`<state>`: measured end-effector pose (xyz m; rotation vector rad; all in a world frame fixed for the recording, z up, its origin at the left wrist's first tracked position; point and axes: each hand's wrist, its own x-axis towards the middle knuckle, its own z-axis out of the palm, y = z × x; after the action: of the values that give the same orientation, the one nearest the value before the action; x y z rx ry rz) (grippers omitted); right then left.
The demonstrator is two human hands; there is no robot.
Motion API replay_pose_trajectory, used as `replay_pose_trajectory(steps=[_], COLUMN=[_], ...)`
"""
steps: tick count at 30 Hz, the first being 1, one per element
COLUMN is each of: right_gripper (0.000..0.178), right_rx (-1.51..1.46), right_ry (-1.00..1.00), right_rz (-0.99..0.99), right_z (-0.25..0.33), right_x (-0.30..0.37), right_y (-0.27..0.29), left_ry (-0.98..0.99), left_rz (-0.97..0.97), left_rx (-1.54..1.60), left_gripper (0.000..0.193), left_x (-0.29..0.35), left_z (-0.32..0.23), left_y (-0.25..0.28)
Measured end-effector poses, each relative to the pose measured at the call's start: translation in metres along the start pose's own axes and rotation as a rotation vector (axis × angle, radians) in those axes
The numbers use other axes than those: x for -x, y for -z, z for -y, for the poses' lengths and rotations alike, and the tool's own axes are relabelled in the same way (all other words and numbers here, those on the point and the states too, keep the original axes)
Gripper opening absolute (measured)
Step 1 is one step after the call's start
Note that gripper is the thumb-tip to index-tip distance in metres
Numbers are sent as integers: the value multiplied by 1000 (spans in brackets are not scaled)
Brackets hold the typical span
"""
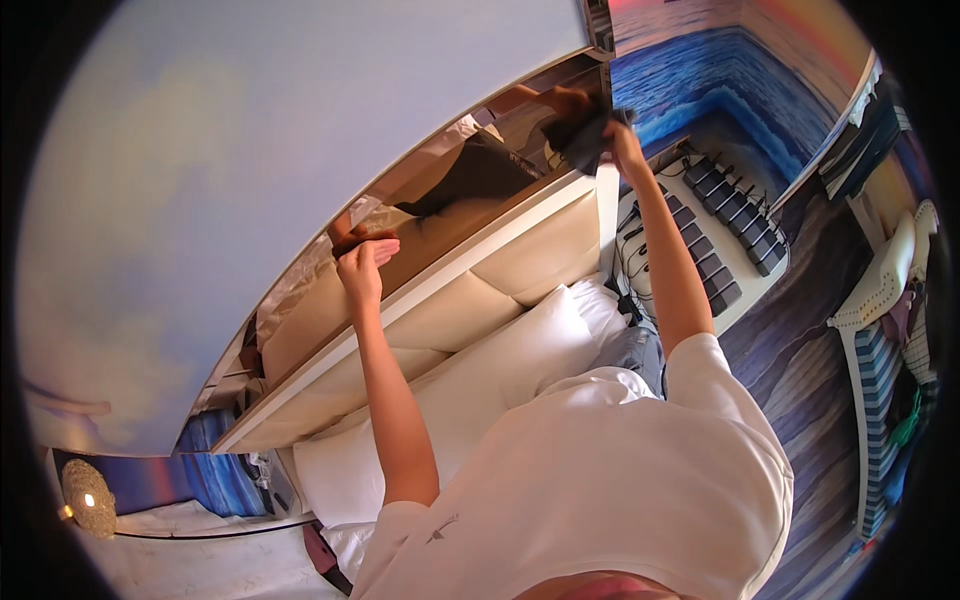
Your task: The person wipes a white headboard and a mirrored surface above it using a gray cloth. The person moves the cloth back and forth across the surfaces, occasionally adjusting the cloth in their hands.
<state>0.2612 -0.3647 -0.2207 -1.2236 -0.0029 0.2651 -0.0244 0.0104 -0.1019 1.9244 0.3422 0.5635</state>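
- head view, only one view logged. i am seeing the person from above, in a white t-shirt (600,470), both bare arms reaching up and away toward a long mirror strip (440,190) set above a cream padded headboard (500,270).
- the right hand (622,140) is closing around a dark cloth (583,135), bunched up and pressing against the far end of the mirror strip, near its corner. the fingers are clamped on the cloth; the cloth is touching the glass.
- the left hand (362,265) is resting flat on the mirror strip farther along, fingers together and stretched out, holding nothing that i can make out. its reflection is meeting it at the glass.
- the two hands are sitting well apart along the strip, the cloth only with the right one.
- the mirror is reflecting the person's arms and a dark shape; details there are too warped for me to read.
- below the headboard, white pillows (520,350) are lying on the bed, just under the arms.
- to the right of the bed, a white side table (745,285) is carrying rows of dark grey box-shaped devices (725,215) with cables.
- the wall behind is showing a blue sea mural (700,70); a large pale blue panel (250,150) is filling the upper left.
- a small glowing round lamp (88,498) is showing at the lower left rim.
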Motion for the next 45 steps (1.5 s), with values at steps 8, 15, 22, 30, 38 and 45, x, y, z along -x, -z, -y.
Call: replay_pose_trajectory(steps=[8, 15, 22, 30, 38, 45], right_gripper=[44, 36, 45, 39, 49, 42], right_rx=[54, 134, -5, -150, -128, 27], right_ry=[160, -57, -6, -79, 352, -13], right_rz=[257, 117, 268, 347, 511, 213], right_z=[111, 33, 33, -13, 121, 0], right_x=[56, 49, 37, 9, 24, -5], right_y=[-25, 8, 18, 15, -23, 13], left_ry=[103, 63, 180, 268, 177, 134], left_rz=[-65, 101, 98, 68, 167, 286], left_rx=[-149, -35, -61, -109, -197, -183], left_gripper=[38, 37, 31, 36, 34, 31], left_x=[15, 21, 67, 102, 103, 105], left_z=[-6, -20, -26, -12, -14, -16], left_y=[-12, -76, -107, -127, -142, -155])
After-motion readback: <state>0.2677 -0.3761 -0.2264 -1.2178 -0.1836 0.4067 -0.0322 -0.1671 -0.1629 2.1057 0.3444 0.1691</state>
